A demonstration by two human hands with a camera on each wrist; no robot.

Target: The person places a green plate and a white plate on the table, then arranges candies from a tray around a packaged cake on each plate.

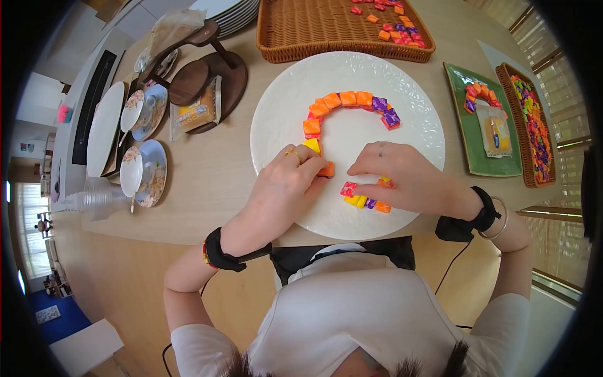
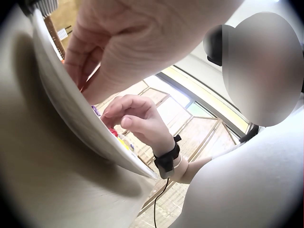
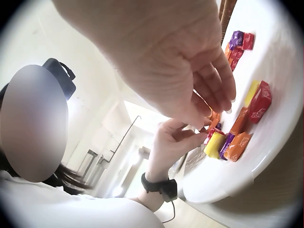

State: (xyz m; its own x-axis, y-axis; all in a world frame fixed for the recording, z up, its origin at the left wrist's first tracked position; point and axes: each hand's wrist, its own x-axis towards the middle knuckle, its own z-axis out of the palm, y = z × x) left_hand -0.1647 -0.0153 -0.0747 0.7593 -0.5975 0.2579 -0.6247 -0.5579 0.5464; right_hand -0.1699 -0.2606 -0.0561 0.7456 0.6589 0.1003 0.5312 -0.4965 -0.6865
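Note:
A large white plate bears an arc of wrapped candies, mostly orange with purple ones at its right end. My left hand is at the lower left of this arc, thumb and fingers pinching an orange candy just below a yellow candy. Over the plate's right side hovers my right hand, thumb and forefinger spread apart with nothing between them. Under it lies a small group of loose candies, among them a red one, a yellow one and an orange one.
Behind the plate stands a wicker tray with more candies. To the right are a green plate and a narrow basket full of candies. A dark wooden stand, floral dishes and plastic cups occupy the left.

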